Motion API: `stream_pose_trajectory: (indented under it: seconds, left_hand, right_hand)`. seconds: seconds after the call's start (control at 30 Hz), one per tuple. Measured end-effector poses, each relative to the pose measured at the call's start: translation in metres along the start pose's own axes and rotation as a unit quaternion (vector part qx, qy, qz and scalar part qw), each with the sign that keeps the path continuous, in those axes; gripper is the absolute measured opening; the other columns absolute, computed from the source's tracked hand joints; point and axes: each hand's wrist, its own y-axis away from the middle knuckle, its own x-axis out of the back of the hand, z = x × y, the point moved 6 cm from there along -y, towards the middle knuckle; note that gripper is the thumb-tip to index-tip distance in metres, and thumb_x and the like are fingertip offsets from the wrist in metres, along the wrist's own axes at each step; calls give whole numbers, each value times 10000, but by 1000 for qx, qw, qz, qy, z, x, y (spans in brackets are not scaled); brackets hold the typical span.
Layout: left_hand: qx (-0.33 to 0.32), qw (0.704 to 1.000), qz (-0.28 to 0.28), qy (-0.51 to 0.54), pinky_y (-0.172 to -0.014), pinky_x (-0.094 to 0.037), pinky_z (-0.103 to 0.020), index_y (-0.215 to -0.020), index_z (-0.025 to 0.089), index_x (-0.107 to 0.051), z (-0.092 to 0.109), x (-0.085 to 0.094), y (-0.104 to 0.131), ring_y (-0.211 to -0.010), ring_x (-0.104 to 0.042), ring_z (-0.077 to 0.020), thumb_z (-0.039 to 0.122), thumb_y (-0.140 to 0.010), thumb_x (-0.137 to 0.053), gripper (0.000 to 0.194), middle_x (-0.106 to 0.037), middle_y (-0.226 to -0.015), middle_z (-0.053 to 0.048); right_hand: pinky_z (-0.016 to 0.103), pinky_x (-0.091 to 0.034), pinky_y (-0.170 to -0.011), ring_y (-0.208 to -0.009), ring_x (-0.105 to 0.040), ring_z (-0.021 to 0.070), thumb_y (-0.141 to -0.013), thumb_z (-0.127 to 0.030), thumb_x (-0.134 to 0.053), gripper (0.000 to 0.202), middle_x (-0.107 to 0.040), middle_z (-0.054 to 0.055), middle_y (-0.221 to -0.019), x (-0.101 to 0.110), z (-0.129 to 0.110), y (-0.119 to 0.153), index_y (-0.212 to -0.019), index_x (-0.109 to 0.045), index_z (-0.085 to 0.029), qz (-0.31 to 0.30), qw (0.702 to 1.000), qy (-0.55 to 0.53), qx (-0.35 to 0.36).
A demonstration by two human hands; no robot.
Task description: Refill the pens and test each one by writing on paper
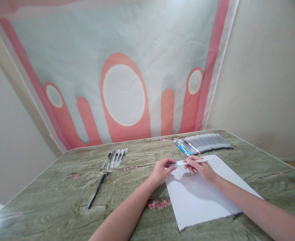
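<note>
Above the upper part of a white sheet of paper (197, 201), both hands meet at one slim white pen (180, 164) with a light blue end. My left hand (160, 171) pinches the blue end between thumb and fingers; whether that end is a separate cap I cannot tell. My right hand (200, 169) grips the white barrel farther along, and the other end of the pen sticks out past its fingers. Small rows of writing cover the top of the sheet, too small to read. The lower part of the sheet is blank, with a ragged near edge.
Behind the paper lies a long row of grey pens (207, 142), with several blue, pink and teal pens (184, 147) at its left end. Several clear-capped pens (118, 157) and a dark pen (96, 191) lie left on the wood-patterned table (62, 194).
</note>
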Motion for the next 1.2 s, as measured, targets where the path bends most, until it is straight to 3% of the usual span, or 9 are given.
stream_pose_trajectory:
  seconds: [0.43, 0.7, 0.9, 1.07, 1.2]
  left_hand:
    - [49, 985, -10, 164, -615, -442, -231, -837, 88, -630, -7, -7, 1, -636, -564, -115, 324, -610, -696, 335, -645, -723, -51]
    - [59, 983, -14, 172, -593, -435, -222, -828, 87, -627, -1, -8, 2, -622, -561, -113, 342, -611, -692, 340, -640, -706, -51]
    - [40, 993, 10, 113, -612, -436, -217, -859, 106, -615, -7, -1, -3, -659, -558, -113, 296, -662, -654, 276, -636, -749, -45]
    - [27, 997, 60, 38, -618, -432, -212, -890, 114, -607, -18, 11, -6, -675, -550, -113, 233, -700, -607, 225, -630, -767, -41]
    - [11, 995, 91, -29, -670, -443, -234, -883, 135, -606, -17, 18, -4, -702, -555, -121, 211, -724, -564, 181, -633, -800, -34]
  right_hand:
    - [231, -369, -453, -485, -503, 96, -757, -438, -535, 302, -610, 33, -671, -6, -4, 5, -791, -572, -140, -23, 997, -67, -26]
    - [234, -386, -462, -515, -534, 113, -746, -457, -543, 319, -600, 34, -650, -9, -7, 6, -778, -573, -141, -22, 997, -70, -16]
    - [244, -402, -460, -538, -540, 125, -736, -495, -532, 392, -626, 72, -717, 0, -10, -1, -869, -600, -132, -47, 996, -58, -43]
    - [226, -382, -453, -503, -490, 101, -694, -482, -580, 376, -592, 35, -627, 38, -12, -14, -839, -605, -135, 36, 999, -6, -32]
    - [213, -361, -450, -505, -474, 99, -669, -421, -611, 283, -588, 8, -617, 43, -7, -18, -755, -611, -152, -4, 995, 98, -22]
